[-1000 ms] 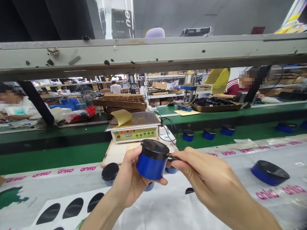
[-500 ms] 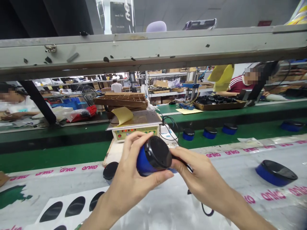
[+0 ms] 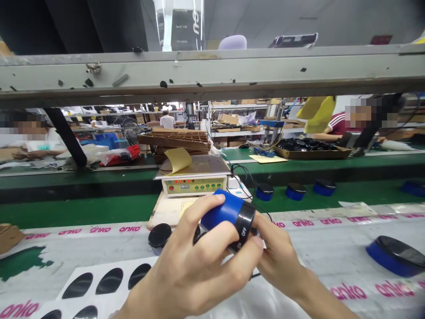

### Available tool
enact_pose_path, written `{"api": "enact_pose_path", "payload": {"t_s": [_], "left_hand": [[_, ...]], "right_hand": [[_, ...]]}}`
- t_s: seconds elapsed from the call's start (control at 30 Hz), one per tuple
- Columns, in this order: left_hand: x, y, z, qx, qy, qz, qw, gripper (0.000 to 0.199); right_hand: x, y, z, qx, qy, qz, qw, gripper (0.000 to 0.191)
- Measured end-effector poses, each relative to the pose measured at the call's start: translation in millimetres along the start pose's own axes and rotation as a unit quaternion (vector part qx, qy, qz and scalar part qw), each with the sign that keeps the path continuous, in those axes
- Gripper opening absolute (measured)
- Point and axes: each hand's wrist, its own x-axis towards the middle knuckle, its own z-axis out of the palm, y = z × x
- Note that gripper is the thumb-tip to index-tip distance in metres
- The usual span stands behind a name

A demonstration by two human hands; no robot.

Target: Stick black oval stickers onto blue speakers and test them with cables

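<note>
My left hand (image 3: 195,261) is wrapped round a blue and black cylindrical device (image 3: 226,212), held tilted above the work surface with its ON and OFF lettering showing on the black band. My right hand (image 3: 282,252) is closed at the device's black end, its fingertips partly hidden behind the device. Whatever small dark part lies between those fingers is too hidden to name. Left of my left hand stands a black-topped round piece (image 3: 160,237). A white sheet with black oval stickers (image 3: 109,281) lies at the lower left.
Behind my hands is a control box (image 3: 195,184) with a yellow paper on top. Several blue devices stand on the green belt (image 3: 116,204), and another (image 3: 395,256) is at the right. A shelf beam (image 3: 212,71) crosses above. People sit across the belt.
The device has been turned in my left hand, from its black top facing me to its blue side and lettering showing. My right hand has moved in against its black end. The view has shifted slightly.
</note>
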Motion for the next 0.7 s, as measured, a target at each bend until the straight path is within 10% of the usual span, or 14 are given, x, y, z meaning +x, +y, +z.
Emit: {"api": "enact_pose_path", "payload": {"t_s": [0.33, 0.7], "left_hand": [[-5, -5, -0.2, 0.010, -0.029, -0.003, 1.000, 0.029], [-16, -36, -9.8, -0.040, -0.168, -0.249, 0.953, 0.053]], "right_hand": [[-3, -2, 2, -0.008, -0.002, -0.001, 1.000, 0.021], [4, -12, -39, -0.259, -0.051, -0.118, 0.957, 0.010]]}}
